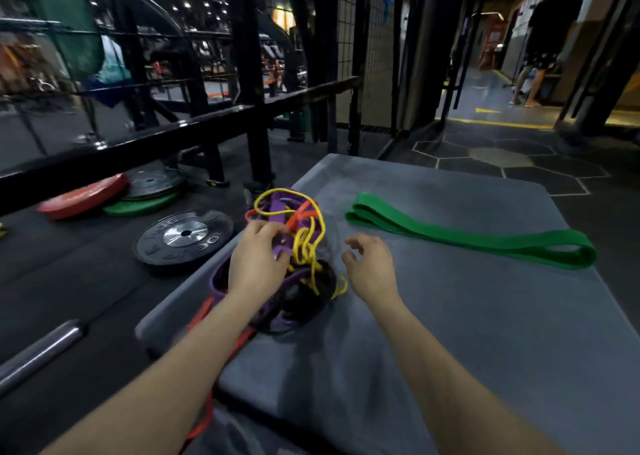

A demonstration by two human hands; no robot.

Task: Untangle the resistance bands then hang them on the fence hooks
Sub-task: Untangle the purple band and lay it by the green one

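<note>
1. The green band was already free, lying flat on the grey mat at about 2 o'clock from the pile.
2. Yellow, purple, orange and black bands were one knot at the mat's 10 o'clock edge.
3. Left hand had its fingers gripping the tangle; right hand hovered just beside, fingers loose, holding nothing.
4. Nothing hung up yet, I'd say.

Green band: matt, smooth rubber-like strip. Tangle: yellow, purple, red, black bands, same matt look. Tabletop: grey, dull, chalk-scuffed padding. Plate: black matt, shiny metal hub. Rail: glossy black metal.
</note>
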